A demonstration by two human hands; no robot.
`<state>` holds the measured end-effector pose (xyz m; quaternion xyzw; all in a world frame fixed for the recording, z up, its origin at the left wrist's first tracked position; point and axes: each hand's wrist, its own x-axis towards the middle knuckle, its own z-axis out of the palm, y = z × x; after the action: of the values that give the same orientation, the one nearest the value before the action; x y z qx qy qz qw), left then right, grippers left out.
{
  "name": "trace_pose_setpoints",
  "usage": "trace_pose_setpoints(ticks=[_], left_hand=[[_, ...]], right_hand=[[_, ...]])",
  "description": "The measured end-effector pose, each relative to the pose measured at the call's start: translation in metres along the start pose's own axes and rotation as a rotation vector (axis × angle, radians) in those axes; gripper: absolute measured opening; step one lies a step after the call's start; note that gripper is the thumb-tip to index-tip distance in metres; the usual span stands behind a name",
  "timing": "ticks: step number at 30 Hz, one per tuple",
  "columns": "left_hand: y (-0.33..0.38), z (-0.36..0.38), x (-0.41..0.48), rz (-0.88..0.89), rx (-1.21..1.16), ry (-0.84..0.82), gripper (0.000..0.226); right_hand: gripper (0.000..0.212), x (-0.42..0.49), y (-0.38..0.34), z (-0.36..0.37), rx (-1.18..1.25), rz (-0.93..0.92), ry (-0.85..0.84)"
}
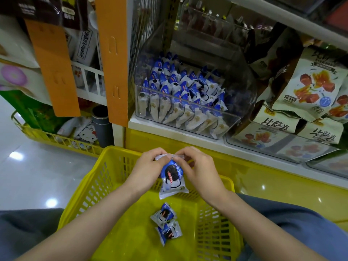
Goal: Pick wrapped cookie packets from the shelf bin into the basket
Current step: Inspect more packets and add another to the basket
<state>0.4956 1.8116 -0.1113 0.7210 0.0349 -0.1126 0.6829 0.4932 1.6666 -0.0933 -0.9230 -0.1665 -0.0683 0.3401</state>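
Shelf bin [143,102] full of pkts; basket [105,178] w/ two, both hands [148,170] pinch third.

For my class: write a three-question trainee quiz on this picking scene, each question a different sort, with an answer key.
1. True or false: the yellow basket holds no packets yet.
2. How many cookie packets lie on the basket floor?
3. Multiple choice: the held packet is gripped by A) the left hand only, B) the right hand only, C) both hands at its top edge.

Key
1. False: packets already lie inside.
2. Two, a upper packet and a lower packet, touching each other.
3. C: the left hand and right hand pinch the top seal, with the packet hanging over the basket, below the clear shelf bin.
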Motion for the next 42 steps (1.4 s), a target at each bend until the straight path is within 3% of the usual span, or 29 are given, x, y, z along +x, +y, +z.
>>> trace_pose_setpoints(ticks=[3,5,8,12,14,18,20,24,29,32,37,42], left_hand=[[0.004,0.001,-0.001,-0.007,-0.033,-0.005,0.02],[0.005,0.002,0.0,0.006,-0.042,0.04,0.007],[0.003,0.002,0.002,-0.036,0.017,0.096,0.027],[0.003,0.0,0.001,-0.078,-0.084,0.025,0.019],[0.004,-0.001,0.0,0.003,-0.12,0.082,0.019],[0.007,-0.006,-0.002,0.321,0.217,0.224,0.031],[0.007,-0.006,-0.006,0.478,0.408,0.165,0.029],[0.005,0.001,-0.015,0.667,0.672,-0.012,0.024],[0.009,0.004,-0.016,0.538,0.417,0.068,0.024],[0.004,0.003,-0.012,0.471,0.439,0.124,0.03],[-0.003,0.001,-0.01,0.44,0.409,0.097,0.029],[-0.005,-0.003,-0.008,0.387,0.429,-0.014,0.025]], right_hand=[[0.006,-0.001,-0.001,-0.002,-0.019,-0.034,0.026],[0.011,0.001,0.0,-0.003,0.102,0.104,0.066],[0.017,0.008,-0.001,-0.005,0.38,0.379,0.138],[0.013,0.012,-0.004,-0.01,0.684,0.621,0.119],[0.011,0.012,-0.006,-0.013,0.811,0.718,0.053],[0.029,0.011,-0.014,-0.021,1.116,0.865,-0.178],[0.029,0.01,-0.018,-0.022,1.251,0.86,-0.241],[0.032,0.008,-0.016,-0.02,1.194,0.77,-0.216],[0.034,0.008,-0.014,-0.019,1.146,0.668,-0.173],[0.039,0.007,-0.018,-0.016,1.22,0.636,-0.19],[0.037,0.007,-0.02,-0.014,1.236,0.604,-0.193],[0.03,0.004,-0.015,-0.008,1.015,0.596,-0.132]])
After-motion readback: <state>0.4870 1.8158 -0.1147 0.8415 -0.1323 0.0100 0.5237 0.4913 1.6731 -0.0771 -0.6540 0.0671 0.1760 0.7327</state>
